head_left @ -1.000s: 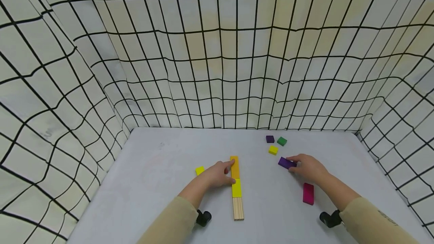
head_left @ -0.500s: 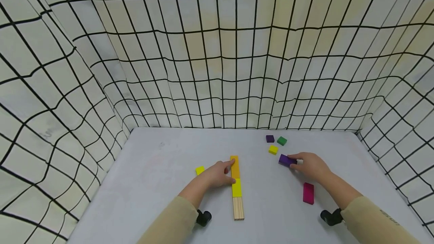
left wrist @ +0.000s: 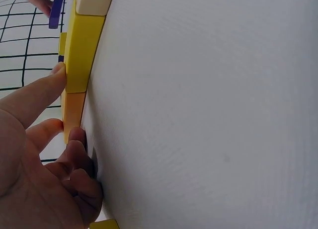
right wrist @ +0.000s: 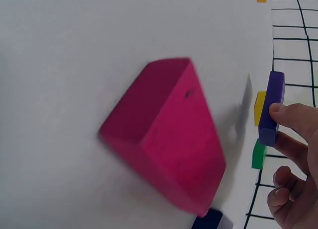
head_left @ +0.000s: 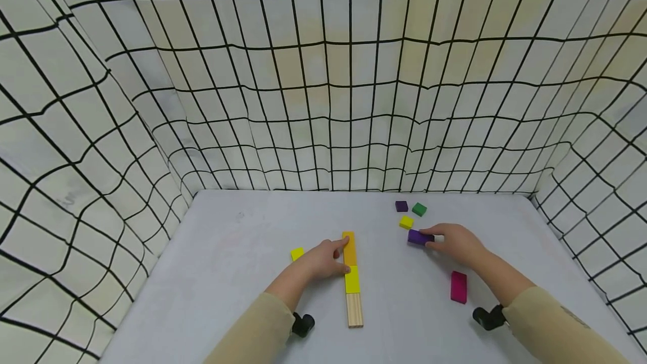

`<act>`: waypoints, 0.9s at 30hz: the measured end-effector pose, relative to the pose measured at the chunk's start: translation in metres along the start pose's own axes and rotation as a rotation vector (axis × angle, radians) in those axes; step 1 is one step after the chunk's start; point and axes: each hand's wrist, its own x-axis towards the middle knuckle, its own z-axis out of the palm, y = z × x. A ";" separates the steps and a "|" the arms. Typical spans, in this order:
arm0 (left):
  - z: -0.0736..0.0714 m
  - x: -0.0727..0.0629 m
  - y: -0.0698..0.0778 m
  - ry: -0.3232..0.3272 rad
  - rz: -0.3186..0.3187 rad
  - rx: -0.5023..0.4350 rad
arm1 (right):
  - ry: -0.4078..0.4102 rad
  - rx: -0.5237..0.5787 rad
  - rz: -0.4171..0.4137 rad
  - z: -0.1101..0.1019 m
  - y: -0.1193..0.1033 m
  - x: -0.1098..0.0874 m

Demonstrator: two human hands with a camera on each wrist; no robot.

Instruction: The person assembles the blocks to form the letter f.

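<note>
A row of end-to-end wooden blocks lies on the white table: orange (head_left: 350, 251), yellow (head_left: 352, 281) and plain wood (head_left: 355, 310). My left hand (head_left: 323, 260) rests beside it, index fingertip on the orange block and thumb at the yellow one; its other fingers are curled beneath in the left wrist view. Thumb and fingers of my right hand (head_left: 457, 245) pinch a purple block (right wrist: 273, 102), held above the table with its shadow below. Just beyond it sit small yellow (head_left: 406, 222), green (head_left: 419, 209) and dark purple (head_left: 401, 206) blocks.
A pink block (head_left: 459, 287) lies near my right forearm, with a dark block (right wrist: 211, 220) beside it in the right wrist view. Another yellow block (head_left: 297, 253) is partly hidden behind my left hand. Black netting (head_left: 349, 119) over white sheeting walls the table's back and sides.
My right hand has lifted the purple block and carried it slightly left and away from me, turning it more level. The left hand has stayed at the row.
</note>
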 end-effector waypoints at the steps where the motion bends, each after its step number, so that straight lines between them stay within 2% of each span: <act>1: 0.000 0.000 0.000 0.000 -0.001 -0.001 | -0.002 0.004 -0.017 0.000 -0.003 0.002; 7: -0.001 0.000 -0.002 -0.004 0.001 -0.011 | -0.016 -0.019 -0.089 0.001 -0.023 0.015; 18: -0.001 -0.001 0.001 -0.003 -0.016 -0.021 | -0.046 -0.095 -0.145 0.019 -0.073 0.037; 27: 0.001 0.001 -0.003 0.006 -0.016 -0.008 | -0.049 -0.116 -0.190 0.034 -0.093 0.050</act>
